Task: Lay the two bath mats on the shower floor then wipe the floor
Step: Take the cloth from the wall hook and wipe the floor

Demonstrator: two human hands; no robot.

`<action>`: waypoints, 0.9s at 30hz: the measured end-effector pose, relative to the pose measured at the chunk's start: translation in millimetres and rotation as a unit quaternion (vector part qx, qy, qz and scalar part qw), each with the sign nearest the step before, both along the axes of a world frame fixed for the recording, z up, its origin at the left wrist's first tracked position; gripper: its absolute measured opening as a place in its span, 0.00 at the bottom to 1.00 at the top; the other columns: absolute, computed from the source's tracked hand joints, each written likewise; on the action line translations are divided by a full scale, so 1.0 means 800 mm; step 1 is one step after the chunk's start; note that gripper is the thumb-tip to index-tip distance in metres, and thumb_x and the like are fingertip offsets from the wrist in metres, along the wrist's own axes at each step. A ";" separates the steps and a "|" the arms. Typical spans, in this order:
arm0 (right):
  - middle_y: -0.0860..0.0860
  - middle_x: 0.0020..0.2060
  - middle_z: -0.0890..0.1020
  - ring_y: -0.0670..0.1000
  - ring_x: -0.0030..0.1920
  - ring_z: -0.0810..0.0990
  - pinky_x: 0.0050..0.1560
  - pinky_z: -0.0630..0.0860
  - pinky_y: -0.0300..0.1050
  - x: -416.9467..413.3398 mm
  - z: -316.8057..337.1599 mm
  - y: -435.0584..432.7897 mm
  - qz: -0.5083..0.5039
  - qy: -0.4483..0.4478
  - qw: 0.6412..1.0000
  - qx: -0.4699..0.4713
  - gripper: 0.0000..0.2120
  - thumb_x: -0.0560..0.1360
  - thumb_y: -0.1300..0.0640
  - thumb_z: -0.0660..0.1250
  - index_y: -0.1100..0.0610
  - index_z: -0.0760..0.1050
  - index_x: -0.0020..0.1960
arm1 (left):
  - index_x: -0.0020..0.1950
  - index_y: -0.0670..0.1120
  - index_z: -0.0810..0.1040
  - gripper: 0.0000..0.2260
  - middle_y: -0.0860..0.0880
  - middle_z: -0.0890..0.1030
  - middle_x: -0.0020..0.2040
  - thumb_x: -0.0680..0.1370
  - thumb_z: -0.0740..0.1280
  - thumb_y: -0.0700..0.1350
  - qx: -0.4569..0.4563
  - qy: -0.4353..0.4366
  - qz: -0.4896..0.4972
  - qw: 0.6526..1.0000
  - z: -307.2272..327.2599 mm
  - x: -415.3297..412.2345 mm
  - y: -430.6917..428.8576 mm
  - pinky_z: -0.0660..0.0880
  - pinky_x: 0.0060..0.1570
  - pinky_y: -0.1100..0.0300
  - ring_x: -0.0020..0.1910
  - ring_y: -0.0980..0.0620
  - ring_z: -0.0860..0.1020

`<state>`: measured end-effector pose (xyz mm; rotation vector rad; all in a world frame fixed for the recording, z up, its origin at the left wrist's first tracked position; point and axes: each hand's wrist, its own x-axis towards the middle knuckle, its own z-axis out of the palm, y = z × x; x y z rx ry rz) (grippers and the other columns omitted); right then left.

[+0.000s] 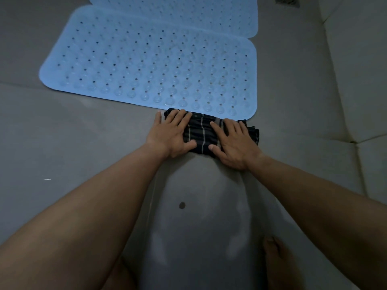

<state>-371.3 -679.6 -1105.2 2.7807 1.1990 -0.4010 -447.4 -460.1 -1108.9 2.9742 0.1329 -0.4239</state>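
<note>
Two light blue bath mats with holes and suction cups lie flat on the grey shower floor (62, 143). The near mat (146, 65) fills the upper middle; the far mat (188, 11) lies behind it, slightly overlapped. A dark plaid cloth (202, 132) is bunched on the floor, touching the near mat's front edge. My left hand (171, 135) presses flat on the cloth's left end, fingers spread. My right hand (234, 143) presses flat on its right half. A damp wiped streak (199, 206) runs from the cloth back toward me.
A pale tiled wall (356, 91) rises along the right side. A floor drain (288, 1) sits at the top right. A small dark spot (182, 205) marks the floor between my forearms. My bare foot (274, 260) shows at the bottom right.
</note>
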 end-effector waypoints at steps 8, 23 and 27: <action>0.60 0.79 0.50 0.58 0.79 0.45 0.77 0.41 0.61 -0.017 -0.001 0.047 0.001 0.024 1.000 0.006 0.34 0.80 0.34 0.43 0.48 0.41 0.81 | 0.81 0.52 0.39 0.39 0.51 0.43 0.82 0.76 0.46 0.69 0.012 -0.003 0.020 1.000 -0.006 -0.020 0.043 0.43 0.75 0.37 0.80 0.52 0.42; 0.59 0.80 0.46 0.57 0.79 0.40 0.77 0.38 0.61 -0.047 -0.014 0.133 0.030 0.001 0.999 0.019 0.34 0.81 0.36 0.41 0.51 0.39 0.81 | 0.81 0.54 0.39 0.38 0.53 0.42 0.82 0.76 0.44 0.70 0.014 -0.021 0.048 0.999 -0.015 -0.059 0.131 0.42 0.73 0.32 0.80 0.54 0.40; 0.60 0.80 0.47 0.57 0.79 0.41 0.76 0.38 0.61 -0.054 -0.011 0.160 0.038 0.007 0.999 0.028 0.34 0.81 0.36 0.41 0.51 0.40 0.81 | 0.81 0.55 0.39 0.38 0.53 0.41 0.81 0.76 0.44 0.70 0.022 -0.016 0.054 0.998 -0.014 -0.068 0.157 0.41 0.73 0.32 0.80 0.54 0.40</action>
